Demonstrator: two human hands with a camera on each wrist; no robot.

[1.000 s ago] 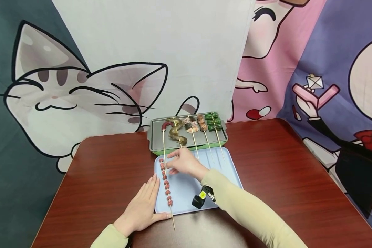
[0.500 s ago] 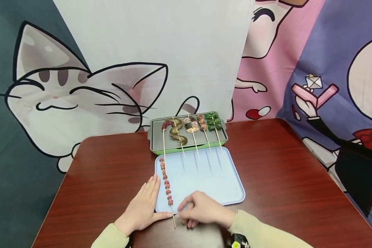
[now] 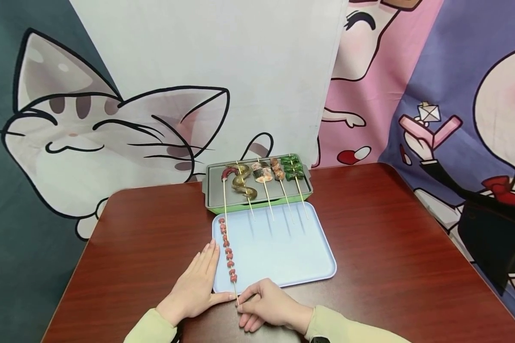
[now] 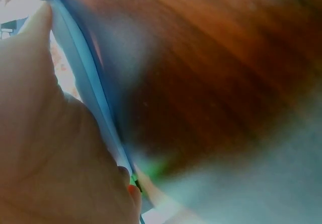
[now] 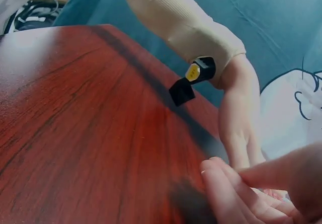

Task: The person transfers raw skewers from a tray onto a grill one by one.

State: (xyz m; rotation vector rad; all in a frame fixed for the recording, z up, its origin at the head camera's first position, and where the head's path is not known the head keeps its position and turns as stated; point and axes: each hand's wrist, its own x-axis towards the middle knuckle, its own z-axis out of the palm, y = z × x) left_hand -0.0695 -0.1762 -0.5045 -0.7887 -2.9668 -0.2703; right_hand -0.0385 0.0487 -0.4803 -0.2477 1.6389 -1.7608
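Observation:
A long skewer of small red meat pieces lies along the left side of a light blue tray, its bare stick end past the front rim. My right hand pinches that end between thumb and forefinger. In the right wrist view my right hand hides the stick. My left hand lies with straight fingers along the tray's left edge, the thumb by its front left corner near the stick. Close up, the left wrist view has my left hand against the tray's rim.
Behind the tray stands a green grill with a grey pan. Several skewers lie on it: a dark red curled piece, a brown wavy one, fish, meat chunks and green peppers. Their sticks overhang the tray.
My right hand has come from the upper part of the meat skewer down to its bare stick end and now pinches it. My left hand has stayed at the tray's edge.

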